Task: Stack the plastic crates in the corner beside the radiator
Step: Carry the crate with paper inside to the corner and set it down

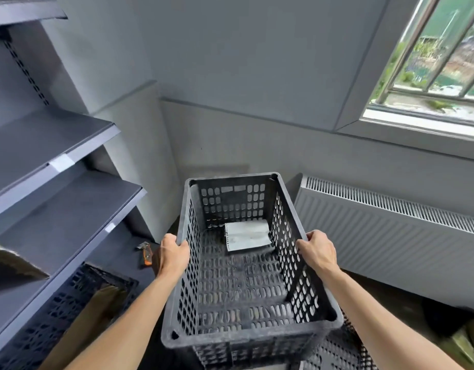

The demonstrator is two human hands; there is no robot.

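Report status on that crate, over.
Left hand, right hand gripping black crate by its side rims. Corner ahead, radiator on the right. White paper lying inside crate.

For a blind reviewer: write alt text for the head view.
A person's left hand and right hand grip the side rims of a black perforated plastic crate holding a white paper, held before the corner between grey shelving and a white radiator.
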